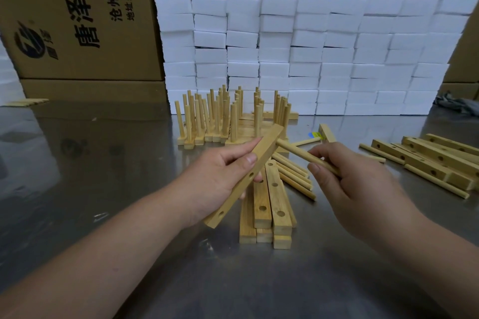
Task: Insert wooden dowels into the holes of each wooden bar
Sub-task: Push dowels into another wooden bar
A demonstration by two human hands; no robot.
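Observation:
My left hand (220,176) grips a wooden bar (261,153) with holes, tilted up and to the right above the table. My right hand (352,184) pinches a wooden dowel (298,151) whose far tip meets the bar's upper end. Under my hands lies a stack of drilled bars (269,210), with several loose dowels (293,173) fanned out beside it. Behind them stand finished bars with upright dowels (228,116).
More drilled bars and dowels (435,160) lie at the right on the metal table (103,163). A wall of white foam blocks (311,54) and cardboard boxes (77,21) closes the back. A single dowel and bar (326,133) lie behind my right hand.

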